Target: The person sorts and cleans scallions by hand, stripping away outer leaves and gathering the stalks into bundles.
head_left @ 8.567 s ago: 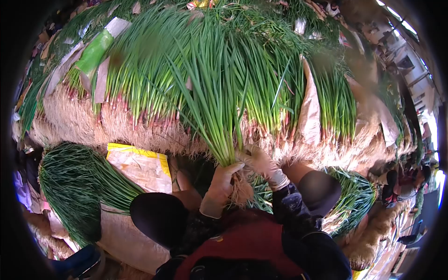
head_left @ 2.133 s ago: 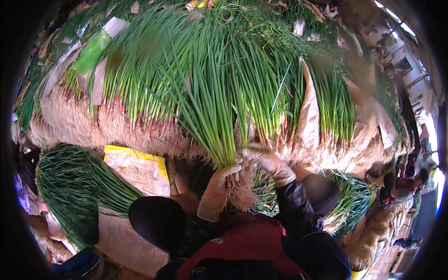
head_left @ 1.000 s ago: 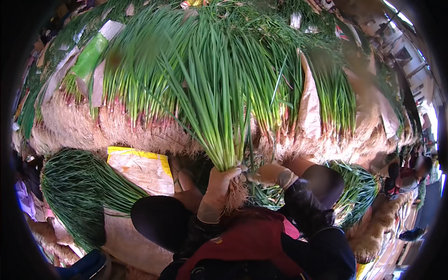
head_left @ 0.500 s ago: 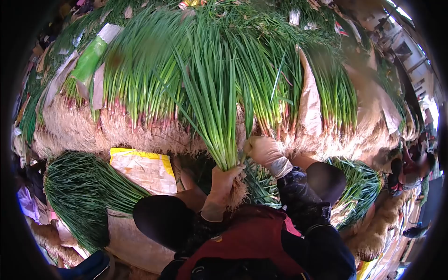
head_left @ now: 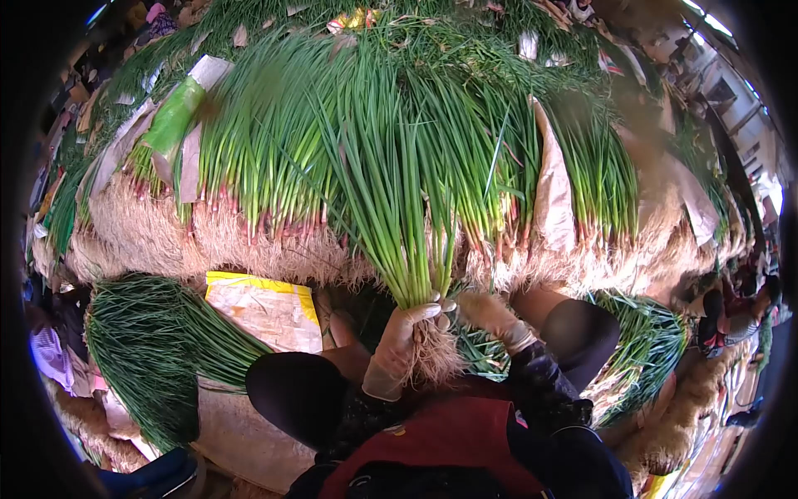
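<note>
My left hand (head_left: 394, 353), in a pale glove, is wrapped round the lower stems of a bunch of green onions (head_left: 405, 249). The bunch stands upright, its stringy roots (head_left: 435, 353) hanging below the fist and its leaves fanning up over the pile. My right hand (head_left: 490, 318), gloved too, is just right of the roots; its fingers are blurred, and whether they hold anything is unclear. Behind the hands lies a long heap of green onions (head_left: 274, 158), with pale roots towards me and leaves pointing away.
A dark green bundle (head_left: 141, 349) lies at left, beside a sack with a yellow edge (head_left: 264, 312). Another bundle (head_left: 636, 353) is right of my knee (head_left: 573, 341). Brown paper sheets (head_left: 552, 187) divide the heap. A person (head_left: 736, 316) sits at far right.
My right hand has dropped slightly from the stems to beside the roots. More stalks now stand at the right side of the bunch in my left hand. The view has shifted a little.
</note>
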`<state>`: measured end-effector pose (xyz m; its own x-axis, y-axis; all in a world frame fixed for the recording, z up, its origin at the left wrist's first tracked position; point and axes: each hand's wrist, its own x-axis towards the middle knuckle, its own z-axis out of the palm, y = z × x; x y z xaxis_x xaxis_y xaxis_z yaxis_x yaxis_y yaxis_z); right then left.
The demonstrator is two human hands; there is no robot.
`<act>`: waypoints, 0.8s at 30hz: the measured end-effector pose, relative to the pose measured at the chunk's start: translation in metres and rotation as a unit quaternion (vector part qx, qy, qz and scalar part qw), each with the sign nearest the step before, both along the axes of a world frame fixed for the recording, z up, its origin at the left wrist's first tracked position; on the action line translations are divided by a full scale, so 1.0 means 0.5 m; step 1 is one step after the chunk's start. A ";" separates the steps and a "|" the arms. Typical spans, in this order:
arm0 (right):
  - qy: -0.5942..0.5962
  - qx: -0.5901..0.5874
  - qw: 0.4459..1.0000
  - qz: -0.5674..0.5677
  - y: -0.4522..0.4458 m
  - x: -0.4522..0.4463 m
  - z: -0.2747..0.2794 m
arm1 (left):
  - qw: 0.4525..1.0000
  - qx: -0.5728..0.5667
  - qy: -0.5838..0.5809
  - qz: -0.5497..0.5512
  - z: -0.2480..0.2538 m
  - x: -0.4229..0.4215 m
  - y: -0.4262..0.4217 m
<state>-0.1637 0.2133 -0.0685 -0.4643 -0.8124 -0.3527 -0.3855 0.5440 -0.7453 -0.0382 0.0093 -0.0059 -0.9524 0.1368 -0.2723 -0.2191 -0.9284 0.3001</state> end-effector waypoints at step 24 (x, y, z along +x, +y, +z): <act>0.067 -0.148 0.945 -0.282 -0.044 0.067 0.216 | 0.992 -0.110 -0.057 0.020 0.162 0.067 0.087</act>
<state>-0.1301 0.1916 0.0394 -0.8779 -0.4756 -0.0562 -0.1976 0.4668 -0.8620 -0.0045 0.0528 0.0752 -0.9168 0.0247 -0.3985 -0.2282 -0.8514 0.4723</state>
